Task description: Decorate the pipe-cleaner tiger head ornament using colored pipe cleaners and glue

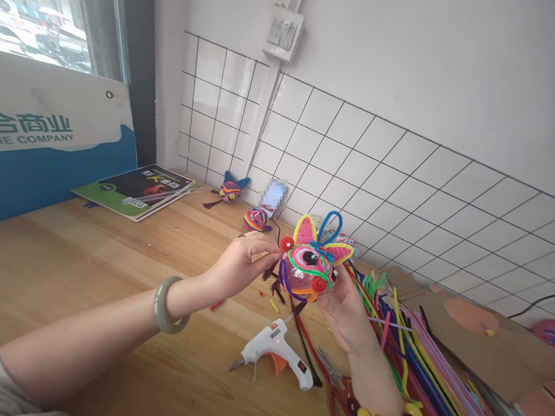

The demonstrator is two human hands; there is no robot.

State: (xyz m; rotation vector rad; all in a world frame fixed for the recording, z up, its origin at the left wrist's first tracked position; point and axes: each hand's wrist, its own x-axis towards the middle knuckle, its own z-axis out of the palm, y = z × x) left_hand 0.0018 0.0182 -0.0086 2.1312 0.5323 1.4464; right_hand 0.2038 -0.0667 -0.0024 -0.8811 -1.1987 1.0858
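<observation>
My right hand (346, 308) cups a round craft head (309, 264) wound in bright pipe cleaners, with pink and yellow ears, a blue loop on top and red pompoms. It is held up above the wooden table (88, 264). My left hand (242, 262), with a green bangle on the wrist, pinches at the head's left side by a red pompom (286, 243). A beaded bracelet sits on my right wrist. A white glue gun (274, 350) lies on the table below the hands.
A heap of coloured pipe cleaners (418, 363) spreads at the right, with cardboard pieces (477, 336) behind. Two smaller wound craft figures (232, 191) (256, 219) stand near the tiled wall. A green booklet (139, 189) lies at the back left. Pipe cleaner scraps lie about.
</observation>
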